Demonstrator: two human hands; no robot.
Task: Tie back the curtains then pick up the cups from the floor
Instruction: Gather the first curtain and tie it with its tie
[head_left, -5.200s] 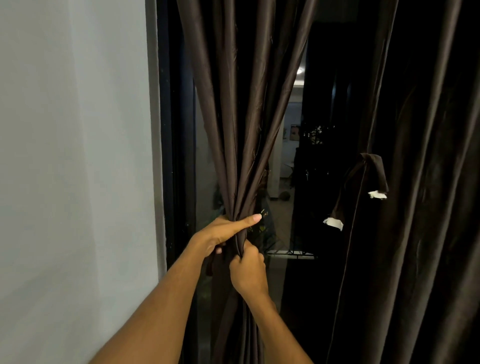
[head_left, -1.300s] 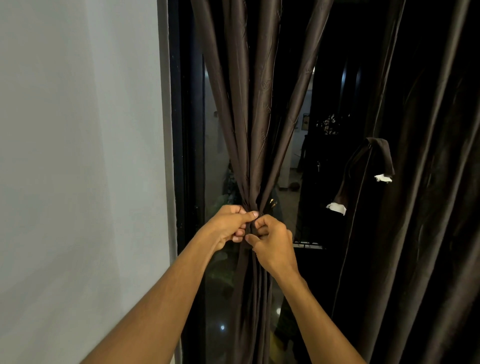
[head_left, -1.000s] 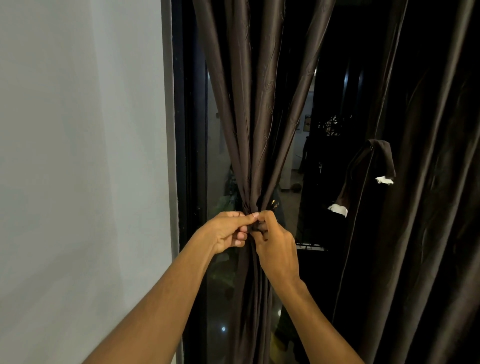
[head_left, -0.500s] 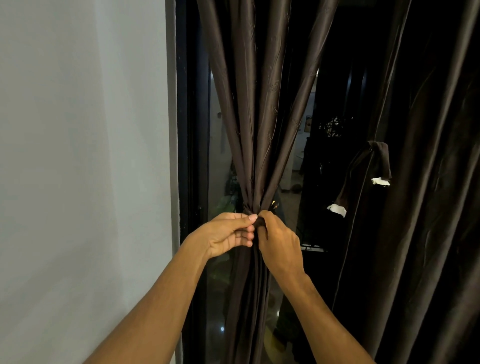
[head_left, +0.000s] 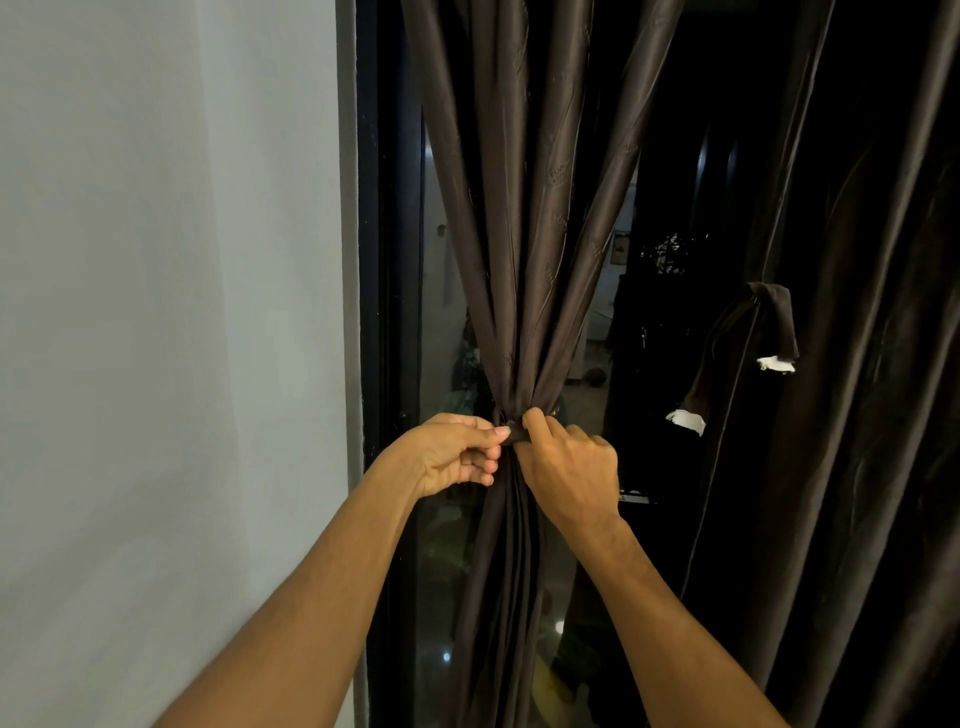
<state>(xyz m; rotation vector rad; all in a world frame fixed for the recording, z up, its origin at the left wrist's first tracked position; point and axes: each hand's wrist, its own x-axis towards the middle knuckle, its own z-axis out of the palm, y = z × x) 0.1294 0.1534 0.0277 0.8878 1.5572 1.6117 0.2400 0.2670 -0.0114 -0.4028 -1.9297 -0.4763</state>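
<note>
Curtain work fills our view. The gathered curtain (head_left: 524, 234), dark brown with a faint sheen, fans down from 12 o'clock and narrows to a tight waist just below the centre, then hangs in close pleats toward 6 o'clock.

At that waist our two hands meet. Our left hand (head_left: 447, 460) comes in from 7 o'clock, its thumb and forefinger pinched together and the other fingers curled under. Our right hand (head_left: 571, 470) comes in from 5 o'clock, knuckles toward us, its fingers also curled in a pinch. Both hands nip a small dark fold of what looks like a tie-back band (head_left: 513, 435) wrapped round the cinched cloth. It is dark on dark, so we cannot tell whether it is fastened. The fingertips of the two hands nearly touch across it.

At 9 o'clock stands a plain pale wall (head_left: 156, 312). Between it and the curtain runs a black window frame (head_left: 384, 260). Glass (head_left: 441, 571) shows behind the pleats, with small points of reflected light low toward 6 o'clock.

At 3 o'clock hangs a second curtain (head_left: 872, 415), also dark brown, loose and ungathered, well apart from our hands. On its near edge, at about 2 o'clock, a loose tie-back strip (head_left: 776, 317) is draped, with its white-tipped ends dangling.
</note>
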